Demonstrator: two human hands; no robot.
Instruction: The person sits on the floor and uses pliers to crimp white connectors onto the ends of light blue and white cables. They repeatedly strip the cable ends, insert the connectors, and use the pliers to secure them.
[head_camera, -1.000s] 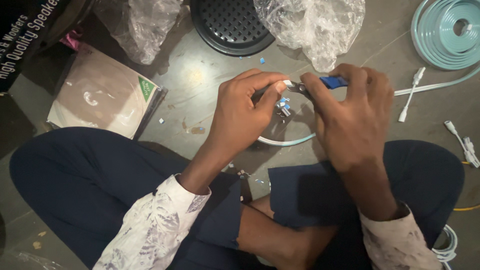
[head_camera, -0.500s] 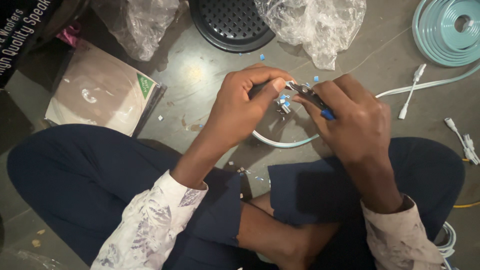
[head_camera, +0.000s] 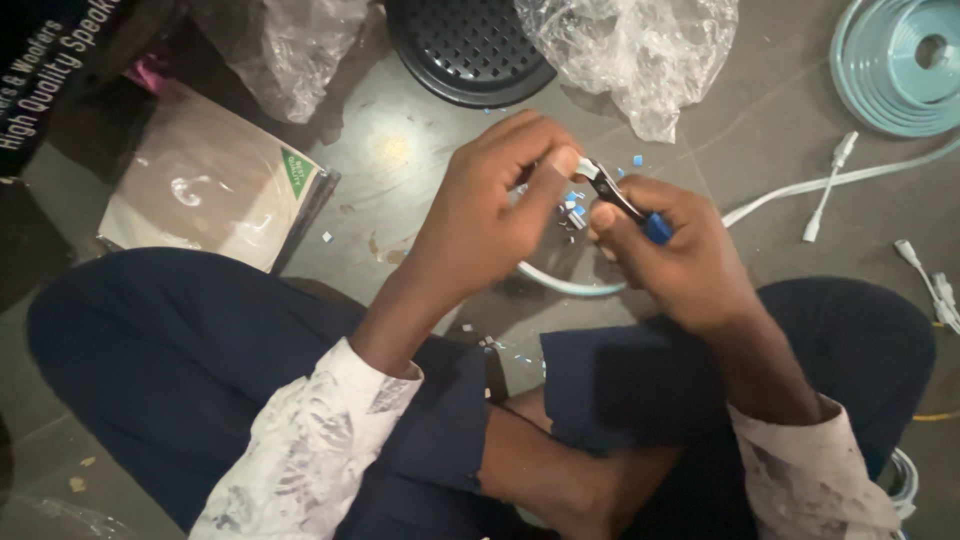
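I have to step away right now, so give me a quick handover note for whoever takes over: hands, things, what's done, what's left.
Left hand: pinches the end of the pale flexible strip between thumb and fingers.
Right hand: grips the blue-handled pliers, tip at the strip end.
Strip loops down toward the lap; its coil lies top right on the floor.
Done: small cut bits lie scattered on the floor.
Left: the strip end is in the tool, not yet set down.

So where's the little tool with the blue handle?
In the head view, the blue-handled pliers sit just right of centre in the right hand, tips by the left hand, below the crumpled plastic bag.
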